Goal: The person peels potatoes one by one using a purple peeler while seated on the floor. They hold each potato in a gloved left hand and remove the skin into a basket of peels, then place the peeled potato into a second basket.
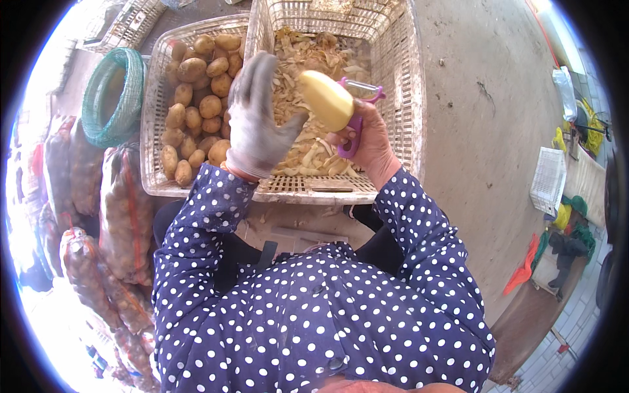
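Note:
My right hand (pixel 371 140), bare, holds a peeled potato (pixel 327 100) together with a purple-handled peeler (pixel 351 137), whose metal blade points up and to the right behind the potato. To the left, my left hand (pixel 260 118) wears a pale, soiled glove; its thumb is spread from the fingers and no object shows in it. It hovers over the divide between two plastic crates. The left crate (pixel 150 147) holds many unpeeled potatoes (pixel 210 106). Potato peelings (pixel 314 159) cover the bottom of the right crate (pixel 408 108), below both hands.
A ring of green mesh netting (pixel 91 108) lies left of the crates. Filled mesh sacks (pixel 125 216) stand at the left, with another crate (pixel 130 24) at the upper left. Far right are a white basket (pixel 548 177) and coloured cloths or nets. Concrete floor (pixel 471 147) lies between.

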`<action>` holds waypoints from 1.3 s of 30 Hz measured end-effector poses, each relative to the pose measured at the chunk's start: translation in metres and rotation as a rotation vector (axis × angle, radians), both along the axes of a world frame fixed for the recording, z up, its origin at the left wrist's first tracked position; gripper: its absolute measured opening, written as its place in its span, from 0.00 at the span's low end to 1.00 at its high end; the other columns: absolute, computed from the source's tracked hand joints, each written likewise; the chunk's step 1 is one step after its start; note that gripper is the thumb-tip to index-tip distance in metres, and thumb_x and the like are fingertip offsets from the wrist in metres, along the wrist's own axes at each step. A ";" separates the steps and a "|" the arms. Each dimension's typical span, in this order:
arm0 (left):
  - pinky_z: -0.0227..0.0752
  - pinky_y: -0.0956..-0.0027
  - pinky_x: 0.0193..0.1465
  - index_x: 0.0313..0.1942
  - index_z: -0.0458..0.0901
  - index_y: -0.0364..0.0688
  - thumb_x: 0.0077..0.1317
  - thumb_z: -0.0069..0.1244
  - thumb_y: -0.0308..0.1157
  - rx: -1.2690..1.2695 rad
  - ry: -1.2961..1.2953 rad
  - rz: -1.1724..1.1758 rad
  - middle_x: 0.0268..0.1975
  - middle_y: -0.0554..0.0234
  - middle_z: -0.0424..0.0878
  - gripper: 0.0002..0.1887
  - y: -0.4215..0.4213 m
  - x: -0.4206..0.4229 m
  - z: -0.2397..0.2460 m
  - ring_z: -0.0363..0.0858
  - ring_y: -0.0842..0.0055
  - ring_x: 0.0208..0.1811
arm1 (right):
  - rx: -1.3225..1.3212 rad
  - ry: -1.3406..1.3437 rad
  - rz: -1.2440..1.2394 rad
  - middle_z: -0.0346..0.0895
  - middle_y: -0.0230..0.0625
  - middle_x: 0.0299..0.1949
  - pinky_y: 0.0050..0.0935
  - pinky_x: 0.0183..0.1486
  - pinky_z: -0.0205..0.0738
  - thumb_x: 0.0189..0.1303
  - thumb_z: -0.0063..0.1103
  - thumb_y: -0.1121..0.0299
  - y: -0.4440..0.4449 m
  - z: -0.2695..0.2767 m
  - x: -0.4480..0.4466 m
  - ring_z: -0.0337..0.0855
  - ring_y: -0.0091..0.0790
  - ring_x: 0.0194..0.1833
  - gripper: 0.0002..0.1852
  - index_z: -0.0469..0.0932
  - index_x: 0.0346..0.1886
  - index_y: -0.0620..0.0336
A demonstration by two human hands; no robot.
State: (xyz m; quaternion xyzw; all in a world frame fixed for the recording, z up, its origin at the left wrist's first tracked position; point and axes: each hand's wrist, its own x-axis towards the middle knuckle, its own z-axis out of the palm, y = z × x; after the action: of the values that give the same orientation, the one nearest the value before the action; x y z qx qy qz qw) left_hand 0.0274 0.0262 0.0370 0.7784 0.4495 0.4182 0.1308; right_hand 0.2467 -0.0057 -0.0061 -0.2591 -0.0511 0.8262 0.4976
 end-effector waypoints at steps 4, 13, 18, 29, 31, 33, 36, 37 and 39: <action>0.67 0.66 0.69 0.72 0.65 0.36 0.65 0.67 0.39 -1.080 -1.007 -0.443 0.66 0.56 0.75 0.40 -0.007 0.014 -0.003 0.73 0.70 0.67 | -0.032 -0.051 -0.037 0.82 0.25 0.35 0.22 0.27 0.60 0.65 0.62 0.59 0.003 0.006 -0.010 0.65 0.18 0.20 0.16 0.80 0.54 0.53; 0.78 0.68 0.56 0.61 0.76 0.36 0.59 0.67 0.31 -1.008 -0.570 -0.121 0.50 0.66 0.84 0.30 -0.016 0.005 -0.029 0.83 0.74 0.49 | 0.493 -1.321 0.014 0.79 0.26 0.30 0.29 0.34 0.75 0.62 0.69 0.72 0.002 0.005 -0.012 0.78 0.28 0.29 0.07 0.83 0.43 0.56; 0.79 0.58 0.47 0.48 0.82 0.44 0.53 0.66 0.35 -0.404 0.245 -0.106 0.40 0.51 0.86 0.21 -0.012 -0.001 -0.013 0.86 0.56 0.44 | 1.058 -1.920 -0.091 0.80 0.36 0.32 0.36 0.39 0.79 0.51 0.73 0.70 0.011 0.013 0.008 0.83 0.42 0.35 0.11 0.79 0.36 0.56; 0.76 0.52 0.43 0.38 0.79 0.43 0.54 0.62 0.34 -0.346 0.341 -0.197 0.35 0.52 0.84 0.13 -0.014 0.001 -0.019 0.84 0.53 0.40 | 1.341 -1.956 -0.060 0.77 0.32 0.29 0.36 0.40 0.77 0.50 0.70 0.66 0.012 0.009 0.002 0.82 0.39 0.34 0.10 0.78 0.33 0.52; 0.76 0.52 0.44 0.38 0.79 0.43 0.53 0.62 0.33 -0.354 0.315 -0.205 0.35 0.52 0.83 0.14 -0.017 -0.003 -0.018 0.83 0.52 0.40 | 1.310 -2.019 -0.016 0.77 0.32 0.29 0.36 0.40 0.77 0.50 0.70 0.66 0.015 0.003 0.012 0.82 0.38 0.34 0.10 0.78 0.34 0.52; 0.76 0.52 0.44 0.38 0.79 0.42 0.52 0.62 0.33 -0.350 0.277 -0.189 0.35 0.52 0.83 0.14 -0.019 -0.005 -0.017 0.83 0.52 0.40 | 1.246 -2.180 0.103 0.78 0.32 0.29 0.36 0.40 0.78 0.50 0.71 0.66 0.019 -0.006 0.032 0.82 0.38 0.34 0.10 0.78 0.34 0.51; 0.76 0.53 0.46 0.41 0.80 0.42 0.52 0.62 0.32 -0.308 0.283 -0.159 0.38 0.53 0.83 0.16 -0.015 -0.011 -0.020 0.83 0.53 0.42 | 1.104 -2.166 -0.006 0.79 0.33 0.30 0.38 0.40 0.79 0.54 0.70 0.66 0.019 -0.008 0.034 0.83 0.39 0.35 0.08 0.79 0.33 0.51; 0.76 0.53 0.46 0.43 0.79 0.43 0.52 0.62 0.32 -0.291 0.347 -0.154 0.38 0.53 0.83 0.17 -0.016 -0.011 -0.024 0.83 0.54 0.42 | 1.060 -2.140 -0.035 0.79 0.33 0.30 0.38 0.39 0.79 0.55 0.69 0.66 0.018 -0.008 0.031 0.84 0.40 0.35 0.07 0.79 0.33 0.52; 0.76 0.53 0.46 0.46 0.79 0.44 0.52 0.62 0.33 -0.251 0.475 -0.149 0.40 0.54 0.83 0.20 -0.017 -0.010 -0.029 0.83 0.55 0.43 | 1.115 -2.070 0.050 0.80 0.35 0.30 0.39 0.39 0.79 0.55 0.69 0.66 0.014 -0.007 0.016 0.84 0.41 0.36 0.08 0.79 0.34 0.54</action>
State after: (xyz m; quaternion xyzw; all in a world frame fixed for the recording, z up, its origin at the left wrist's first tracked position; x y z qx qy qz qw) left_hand 0.0176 0.0090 0.0075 0.8633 0.4573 0.1542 0.1477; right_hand 0.2629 0.0084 -0.0133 -0.5522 -0.7905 0.0948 0.2473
